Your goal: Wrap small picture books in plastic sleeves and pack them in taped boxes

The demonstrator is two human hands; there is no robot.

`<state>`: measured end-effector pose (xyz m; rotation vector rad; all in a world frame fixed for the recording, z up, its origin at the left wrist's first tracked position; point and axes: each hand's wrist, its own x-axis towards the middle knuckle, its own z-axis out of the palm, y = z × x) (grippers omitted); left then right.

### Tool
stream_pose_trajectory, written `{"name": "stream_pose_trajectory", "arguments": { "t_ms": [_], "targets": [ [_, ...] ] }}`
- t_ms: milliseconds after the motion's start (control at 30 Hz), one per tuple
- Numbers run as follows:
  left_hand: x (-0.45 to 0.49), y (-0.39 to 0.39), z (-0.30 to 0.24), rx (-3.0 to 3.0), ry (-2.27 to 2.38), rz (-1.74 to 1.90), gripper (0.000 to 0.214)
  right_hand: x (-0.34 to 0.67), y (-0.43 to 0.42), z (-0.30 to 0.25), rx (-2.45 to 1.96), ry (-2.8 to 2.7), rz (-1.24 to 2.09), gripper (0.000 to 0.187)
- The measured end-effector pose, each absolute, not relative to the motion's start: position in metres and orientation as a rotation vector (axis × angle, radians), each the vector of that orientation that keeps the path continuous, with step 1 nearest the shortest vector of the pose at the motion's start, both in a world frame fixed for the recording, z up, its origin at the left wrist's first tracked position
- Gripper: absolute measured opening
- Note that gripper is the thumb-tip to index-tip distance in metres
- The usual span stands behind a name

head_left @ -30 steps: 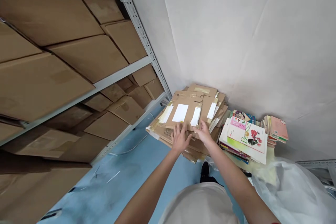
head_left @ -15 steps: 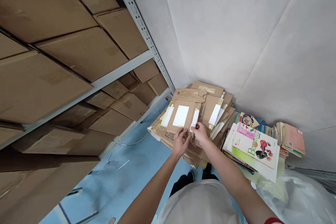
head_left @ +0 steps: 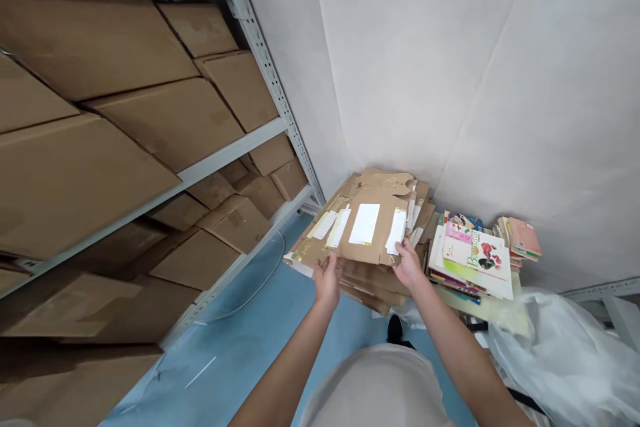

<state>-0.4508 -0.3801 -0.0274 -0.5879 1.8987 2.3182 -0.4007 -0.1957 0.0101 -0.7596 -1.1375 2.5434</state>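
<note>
Currently, a flattened cardboard box (head_left: 373, 230) bearing white labels (head_left: 365, 223) is held at the top of a cardboard stack (head_left: 367, 283), which lies in the far corner of the blue floor (head_left: 250, 340), where the two white walls (head_left: 425, 60) meet. The box's near edge is gripped on both sides: the left hand (head_left: 327, 280) is closed on it towards the near left corner, with the fingers curled at the edge, and the right hand (head_left: 409, 265) is closed on the near right corner, with the thumb laid on top beside the rightmost label. The sheet is seen slightly tilted, its far edge raised towards the wall. Just to the right of the stack, along the same wall, a pile of books (head_left: 475, 255) is set, with a white and green cover uppermost. Nearer, at the right edge of the floor, a crumpled white plastic bag (head_left: 565, 353) is found. Along the left edge of the floor a grey metal shelving rack (head_left: 235, 147) is stood, its levels filled with brown cartons (head_left: 165, 120).
</note>
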Motion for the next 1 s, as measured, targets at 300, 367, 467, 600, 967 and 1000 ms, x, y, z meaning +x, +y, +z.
{"name": "stream_pose_trajectory", "arguments": {
  "t_ms": [300,367,467,600,967,1000],
  "targets": [
    [-0.423,-0.384,-0.02,-0.344,1.659,2.344,0.03,-0.272,-0.231,-0.001,-0.881,-1.159,2.245,0.041],
    [-0.413,-0.371,-0.018,-0.187,1.694,2.327,0.033,-0.241,-0.234,-0.007,-0.918,-1.164,2.17,0.045],
    [-0.394,-0.34,-0.007,0.041,1.679,2.293,0.035,-0.189,-0.231,-0.016,-1.056,-1.192,2.034,0.044],
    [-0.361,-0.287,0.016,0.316,1.644,2.14,0.032,-0.113,-0.216,-0.026,-1.367,-1.008,1.604,0.052],
    [-0.189,-0.128,0.046,1.097,1.395,1.508,0.035,0.126,-0.149,-0.008,-1.552,-0.634,0.741,0.071],
    [-0.168,-0.113,0.047,1.139,1.366,1.464,0.035,0.147,-0.144,-0.005,-1.555,-0.632,0.721,0.072]
  ]
}}
